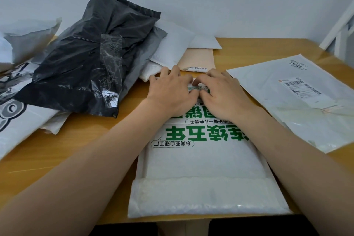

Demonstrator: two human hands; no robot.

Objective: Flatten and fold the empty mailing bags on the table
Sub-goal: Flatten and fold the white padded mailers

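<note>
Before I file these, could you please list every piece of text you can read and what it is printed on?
"连续五年": large green print, upside down to the camera, on the bubble mailer.
"东南亚自建工厂": small speech bubble on the same mailer.
"2002": far corner of the white poly bag.
Too small or blurred: the shipping label with its barcodes, the printed strip on the tan envelope, and the mailer's other lines, which are partly covered.
</note>
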